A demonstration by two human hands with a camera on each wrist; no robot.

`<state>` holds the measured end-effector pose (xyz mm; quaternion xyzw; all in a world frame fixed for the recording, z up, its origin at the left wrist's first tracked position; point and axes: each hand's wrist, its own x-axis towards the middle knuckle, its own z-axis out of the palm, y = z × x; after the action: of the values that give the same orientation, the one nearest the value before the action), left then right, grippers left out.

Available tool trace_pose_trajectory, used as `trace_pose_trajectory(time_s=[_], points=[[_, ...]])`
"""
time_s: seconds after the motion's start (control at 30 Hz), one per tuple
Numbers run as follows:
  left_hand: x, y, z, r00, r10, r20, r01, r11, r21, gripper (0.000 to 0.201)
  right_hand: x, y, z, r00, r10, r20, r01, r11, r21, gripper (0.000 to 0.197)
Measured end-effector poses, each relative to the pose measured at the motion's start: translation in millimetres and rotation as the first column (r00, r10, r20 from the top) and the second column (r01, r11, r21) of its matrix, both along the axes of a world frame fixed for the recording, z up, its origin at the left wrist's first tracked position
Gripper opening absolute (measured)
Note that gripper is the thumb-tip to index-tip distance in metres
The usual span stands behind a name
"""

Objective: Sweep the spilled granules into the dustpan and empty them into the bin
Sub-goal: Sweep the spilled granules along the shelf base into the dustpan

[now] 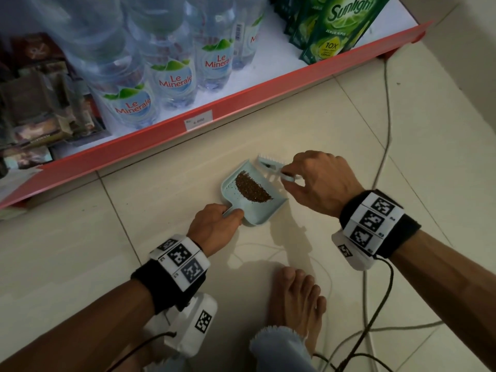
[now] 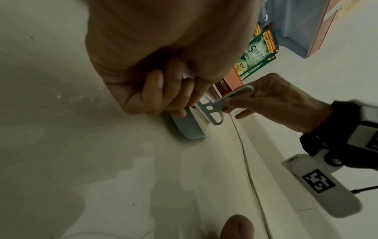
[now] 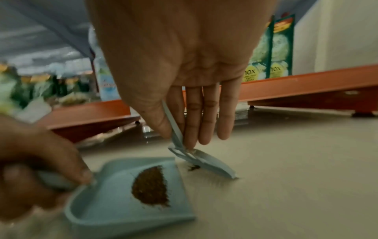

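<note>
My left hand is curled round the short handle of the pale blue dustpan, thumb on top and fingers wrapped under it, a closed grip. The pan sits flat on the tiled floor with its open lip facing away from that hand, toward the brush. Inside it the brown granules lie in a half-moon heap against the lip side, with a few loose specks scattered across the rest of the pan's bed.

My right hand pinches the thin handle of the small brush between thumb and forefinger; the other fingers hang straight down beside it, not gripping. The brush head sits just beyond the pan's lip, tilted, bristles down at the floor. From the right wrist view a small dark smear of granules shows on the floor right under the brush, just outside the lip.

Beyond the pan runs the red edge of a low shelf with a white price tag on it. Water bottles labelled Le Minerale stand on it, and green Sunlight packs farther to the right. Thin cables trail over the tiles on my right side. My bare foot rests on the floor nearer to me, between my forearms, and both wrists wear black bands with marker-printed white blocks.
</note>
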<state>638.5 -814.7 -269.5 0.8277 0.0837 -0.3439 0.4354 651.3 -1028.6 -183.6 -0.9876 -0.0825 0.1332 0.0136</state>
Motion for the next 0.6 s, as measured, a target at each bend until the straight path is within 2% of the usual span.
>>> trace_pose_trajectory(time_s=[0.07,0.13,0.2,0.27,0.43,0.53,0.6], points=[[0.7,-1.2,-0.3,1.000,0.007,-0.024,-0.007,1.000,0.010,0.042,-1.5,0.8,3.7,0.997,-0.074,0.025,0.071,0.990,0.121,0.030],[1.0,-1.9,-0.5,0.999,0.010,-0.050,-0.010,1.000,0.014,0.043,0.3,1.2,6.7,0.981,-0.147,0.129,0.118,0.970,0.211,0.029],[0.8,-3.0,-0.2,0.998,0.011,-0.064,-0.010,1.000,0.015,0.043,4.4,1.7,9.0,0.965,-0.152,0.216,0.114,0.978,0.177,0.029],[1.0,-3.8,0.7,0.997,0.014,-0.072,-0.013,1.000,0.012,0.043,9.3,1.1,9.5,0.957,-0.156,0.243,0.134,0.985,0.105,0.030],[1.7,-3.7,4.9,0.995,0.019,-0.095,-0.019,1.000,0.007,0.040,11.6,3.7,3.1,0.985,-0.106,0.138,0.117,0.990,-0.074,0.038],[1.7,-3.3,6.9,0.994,0.021,-0.108,-0.020,1.000,0.015,0.039,5.1,13.3,1.2,0.999,-0.049,0.008,0.049,0.999,-0.003,0.040],[1.0,-2.7,7.7,0.993,0.024,-0.120,-0.023,1.000,0.012,0.040,1.9,18.3,3.5,0.997,-0.076,0.015,0.074,0.990,0.118,0.036]])
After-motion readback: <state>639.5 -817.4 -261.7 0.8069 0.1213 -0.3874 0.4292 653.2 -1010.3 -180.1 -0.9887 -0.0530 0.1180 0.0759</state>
